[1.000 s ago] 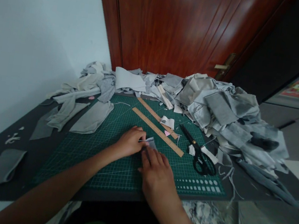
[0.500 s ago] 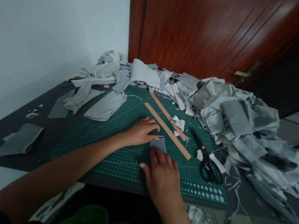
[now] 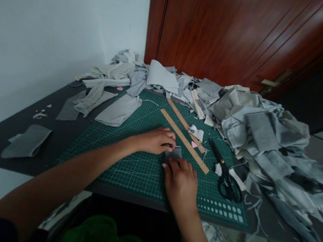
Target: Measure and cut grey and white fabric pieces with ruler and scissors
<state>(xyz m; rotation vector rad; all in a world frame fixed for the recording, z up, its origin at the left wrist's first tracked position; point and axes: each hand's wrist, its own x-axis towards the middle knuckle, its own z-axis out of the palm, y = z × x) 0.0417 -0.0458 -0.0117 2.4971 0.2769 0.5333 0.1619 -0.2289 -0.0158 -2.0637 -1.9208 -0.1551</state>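
In head view, found small grey cloth (image 3: 176, 152) on green mat (image 3: 130, 169), beneath fingers of right hand (image 3: 183, 181), left hand (image 3: 158, 140) at far-left corner. Could not tell either grip: apart or clamped. Judged partway: cloth laid, not yet left by hands.

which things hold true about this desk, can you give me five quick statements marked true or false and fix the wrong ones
1. The right hand touches the small dark gray rectangle of fabric. True.

2. The left hand grips the black-handled metal scissors. False: its fingers are at the fabric, and the scissors lie apart from both hands.

3. Both hands are over the green gridded cutting mat. True.

4. The scissors lie left of the two flat tan rulers. False: they lie to the right.

5. A large heap of gray and cream cloth is on the right. True.
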